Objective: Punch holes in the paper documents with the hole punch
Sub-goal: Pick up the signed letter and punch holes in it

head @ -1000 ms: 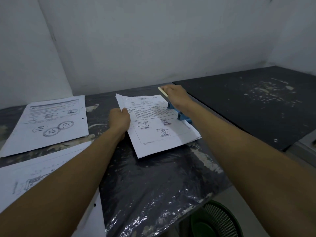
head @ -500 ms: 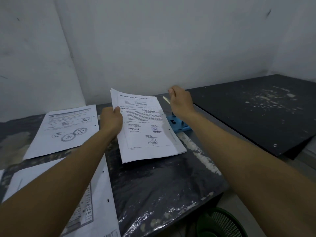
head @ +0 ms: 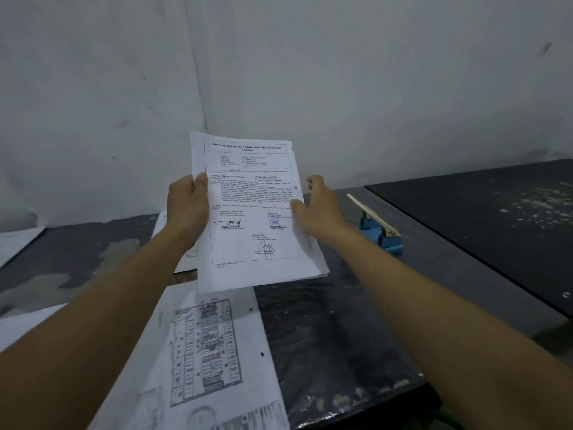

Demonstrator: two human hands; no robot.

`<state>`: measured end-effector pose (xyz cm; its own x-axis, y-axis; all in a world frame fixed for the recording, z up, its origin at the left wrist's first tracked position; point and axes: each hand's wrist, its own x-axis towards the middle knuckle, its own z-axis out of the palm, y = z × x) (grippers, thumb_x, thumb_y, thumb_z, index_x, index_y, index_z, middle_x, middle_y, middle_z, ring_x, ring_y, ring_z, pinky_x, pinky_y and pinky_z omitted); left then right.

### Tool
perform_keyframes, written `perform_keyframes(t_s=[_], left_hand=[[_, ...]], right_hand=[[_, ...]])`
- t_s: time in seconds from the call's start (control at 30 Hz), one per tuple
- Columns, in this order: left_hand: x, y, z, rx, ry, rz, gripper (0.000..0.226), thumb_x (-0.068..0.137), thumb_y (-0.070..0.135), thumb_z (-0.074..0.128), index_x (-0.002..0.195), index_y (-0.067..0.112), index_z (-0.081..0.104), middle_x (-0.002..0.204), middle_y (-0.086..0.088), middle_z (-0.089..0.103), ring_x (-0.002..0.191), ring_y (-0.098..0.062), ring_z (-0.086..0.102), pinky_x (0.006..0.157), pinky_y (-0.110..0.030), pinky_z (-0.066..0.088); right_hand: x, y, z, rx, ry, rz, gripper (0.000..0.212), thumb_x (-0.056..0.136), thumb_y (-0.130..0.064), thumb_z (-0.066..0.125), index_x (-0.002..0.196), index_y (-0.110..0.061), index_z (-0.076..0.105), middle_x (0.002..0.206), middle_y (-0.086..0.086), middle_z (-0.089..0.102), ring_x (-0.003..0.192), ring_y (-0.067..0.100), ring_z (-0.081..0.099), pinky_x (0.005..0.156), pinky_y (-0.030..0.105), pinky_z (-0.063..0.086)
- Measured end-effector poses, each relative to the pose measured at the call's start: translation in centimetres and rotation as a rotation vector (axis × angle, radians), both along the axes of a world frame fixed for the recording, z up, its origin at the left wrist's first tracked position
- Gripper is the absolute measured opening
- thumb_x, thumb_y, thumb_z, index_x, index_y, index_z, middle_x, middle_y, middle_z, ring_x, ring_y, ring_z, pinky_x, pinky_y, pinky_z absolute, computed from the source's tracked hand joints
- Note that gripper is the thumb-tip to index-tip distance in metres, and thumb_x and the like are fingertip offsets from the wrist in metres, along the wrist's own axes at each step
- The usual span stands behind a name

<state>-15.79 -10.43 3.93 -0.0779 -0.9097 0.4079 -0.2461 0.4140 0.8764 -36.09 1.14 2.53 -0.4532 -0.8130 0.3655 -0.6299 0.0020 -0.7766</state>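
**Paper stack up in the air, punch parked on the table**

Plain white walls meet in a corner behind everything, and below them runs a dark table (head: 356, 321) covered in shiny, wrinkled plastic sheeting, with a black board (head: 483, 225) lying on its right side, speckled with pale flecks.

So the person has a small stack of printed documents (head: 251, 212) held up off the table, tilted toward them, top edge up near the wall. Left hand (head: 187, 206) grips the stack's left edge, thumb on the front, fingers wrapped behind. Right hand (head: 313, 206) is at the right edge with the thumb touching the paper; the other fingers look loosely spread, and honestly it's a bit motion-blurred so I can't tell if it's really pinching or just steadying. One punched hole shows near the right edge of the top sheet.

Hole punch (head: 379, 232) sits on the table to the right of the stack, blue body with a pale lever sticking up at an angle, nobody touching it.

More stuff lying flat: a floor-plan type sheet (head: 204, 352) down front with two holes along its right edge, another sheet (head: 183, 262) peeking out behind the left forearm, and a paper corner (head: 18, 243) at far left.
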Motion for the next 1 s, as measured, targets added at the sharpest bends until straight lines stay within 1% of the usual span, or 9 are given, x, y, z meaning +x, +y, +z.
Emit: perform_keyframes(t_s=[0.07, 0.13, 0.23, 0.33, 0.43, 0.6, 0.73, 0.9, 1.0], left_hand=[[1.8, -0.3, 0.4, -0.009, 0.009, 0.010, 0.042, 0.104, 0.034, 0.041, 0.096, 0.000, 0.063, 0.090, -0.005, 0.067, 0.077, -0.018, 0.061, 0.072, -0.033, 0.051], [3.8, -0.9, 0.5, -0.013, 0.000, 0.033, 0.041, 0.105, 0.035, 0.040, 0.097, 0.002, 0.063, 0.090, -0.003, 0.067, 0.078, -0.017, 0.062, 0.070, -0.031, 0.051], [6.6, -1.7, 0.4, -0.030, -0.019, 0.076, 0.041, 0.105, 0.034, 0.039, 0.091, 0.002, 0.060, 0.085, -0.005, 0.064, 0.073, -0.017, 0.058, 0.064, -0.030, 0.047], [9.5, -2.8, -0.1, -0.016, -0.077, 0.109, 0.039, 0.106, 0.035, 0.037, 0.085, 0.006, 0.055, 0.081, -0.005, 0.061, 0.069, -0.017, 0.056, 0.060, -0.029, 0.044], [12.8, -4.3, -0.7, 0.025, -0.123, 0.156, 0.043, 0.104, 0.036, 0.036, 0.083, 0.004, 0.054, 0.084, -0.011, 0.064, 0.073, -0.026, 0.061, 0.065, -0.036, 0.050], [17.9, -7.0, -1.4, 0.018, -0.305, 0.322, 0.041, 0.104, 0.030, 0.041, 0.082, -0.001, 0.056, 0.079, -0.012, 0.059, 0.070, -0.026, 0.056, 0.059, -0.033, 0.039], [21.8, -9.8, -2.2, 0.068, -0.414, 0.387, 0.036, 0.101, 0.027, 0.042, 0.089, -0.001, 0.060, 0.089, -0.017, 0.065, 0.079, -0.034, 0.064, 0.071, -0.039, 0.053], [25.0, -13.0, -3.5, 0.035, -0.595, 0.418, 0.026, 0.102, 0.026, 0.037, 0.096, 0.008, 0.054, 0.094, -0.009, 0.059, 0.083, -0.028, 0.059, 0.073, -0.038, 0.050], [26.3, -15.3, -4.4, 0.022, -0.684, 0.411, 0.023, 0.104, 0.025, 0.038, 0.095, 0.009, 0.051, 0.091, -0.009, 0.055, 0.081, -0.026, 0.055, 0.069, -0.035, 0.041]], right_hand=[[1.2, -0.6, 0.4, 0.050, -0.149, 0.026, 0.069, 0.098, -0.027, 0.060, 0.152, -0.012, 0.022, 0.136, 0.003, 0.048, 0.112, 0.017, 0.049, 0.087, 0.029, 0.042], [2.5, -1.3, 0.7, 0.104, -0.251, 0.064, 0.064, 0.097, -0.030, 0.062, 0.150, -0.011, 0.030, 0.136, 0.004, 0.051, 0.104, 0.016, 0.054, 0.076, 0.026, 0.046], [4.9, -2.8, 0.7, 0.101, -0.338, 0.126, 0.033, 0.096, -0.025, 0.064, 0.125, -0.010, 0.058, 0.121, 0.000, 0.065, 0.090, 0.013, 0.063, 0.063, 0.025, 0.050], [7.4, -4.5, 0.3, 0.072, -0.373, 0.164, 0.002, 0.094, -0.013, 0.065, 0.093, -0.014, 0.066, 0.095, -0.003, 0.071, 0.082, 0.013, 0.067, 0.062, 0.022, 0.051], [10.5, -5.9, 0.2, 0.065, -0.405, 0.191, 0.014, 0.094, -0.008, 0.065, 0.082, -0.016, 0.064, 0.086, -0.005, 0.069, 0.074, 0.008, 0.065, 0.060, 0.018, 0.051], [15.7, -8.9, -0.6, 0.097, -0.416, 0.211, 0.013, 0.092, -0.008, 0.066, 0.081, -0.015, 0.066, 0.085, -0.003, 0.069, 0.077, 0.013, 0.066, 0.067, 0.022, 0.053], [19.6, -11.7, -1.2, 0.113, -0.404, 0.202, 0.008, 0.093, -0.013, 0.067, 0.086, -0.015, 0.067, 0.097, 0.000, 0.072, 0.090, 0.020, 0.068, 0.071, 0.024, 0.051], [23.8, -15.2, -2.6, 0.178, -0.376, 0.187, 0.017, 0.088, -0.008, 0.064, 0.090, 0.009, 0.065, 0.091, 0.015, 0.073, 0.072, 0.016, 0.058, 0.059, 0.023, 0.043], [25.5, -16.9, -3.4, 0.218, -0.330, 0.202, 0.015, 0.087, -0.005, 0.064, 0.089, 0.009, 0.065, 0.093, 0.015, 0.073, 0.067, 0.016, 0.059, 0.048, 0.021, 0.043]])
